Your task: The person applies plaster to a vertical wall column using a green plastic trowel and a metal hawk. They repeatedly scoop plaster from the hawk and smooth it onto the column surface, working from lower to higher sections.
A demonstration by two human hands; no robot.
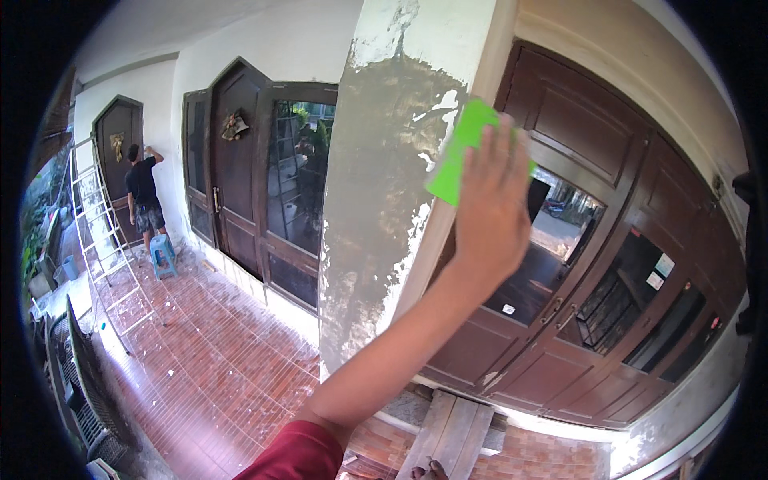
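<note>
My left hand (498, 212), on a raised arm in a maroon sleeve, is closed on a flat green plastic putty spreader (462, 152). Its fingers lie over the spreader's face, and the thumb is hidden. The spreader is at the right-hand edge of a wall column (384, 160); whether it presses on the surface I cannot tell. Grey, patchy filler covers much of that column, with ragged white areas along the edges and top. My right hand is out of view.
Brown double doors (552, 320) stand right of the column. Below is a wooden plank (448, 424) with toes at its near end. Farther left, a person (144, 192) reaches up to the wall near a blue stool (163, 258) and metal ladder (104, 232). White debris dots the tiled floor (216, 360).
</note>
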